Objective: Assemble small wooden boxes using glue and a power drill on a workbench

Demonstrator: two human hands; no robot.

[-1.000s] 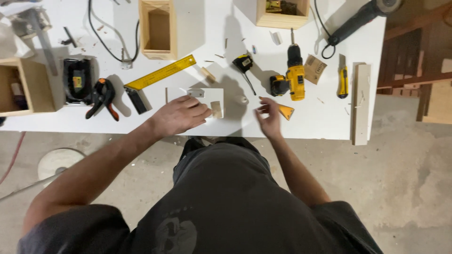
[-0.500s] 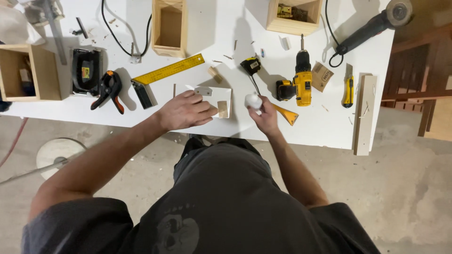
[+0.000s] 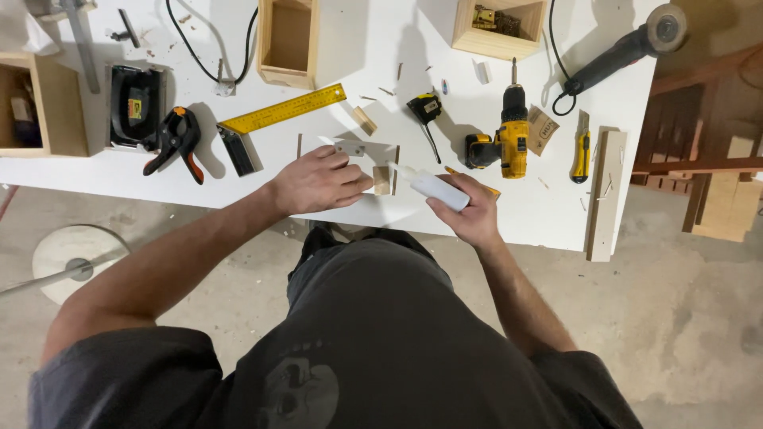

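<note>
The left hand lies flat, fingers together, pressing down on a small white panel that sits near the front edge of the white table. A short wooden block rests at the panel's right end, just beyond the fingertips. The right hand is wrapped around a white glue bottle, held tilted with its nozzle aimed left toward that block; whether the tip touches the wood cannot be told. This hand hangs over the table's front edge. Close behind it lies a yellow drill, and a black tape measure sits just behind the panel, so room on that side is tight. To the left, a yellow square and an orange clamp lie near the panel, with a bare strip of table between them and the left wrist.
</note>
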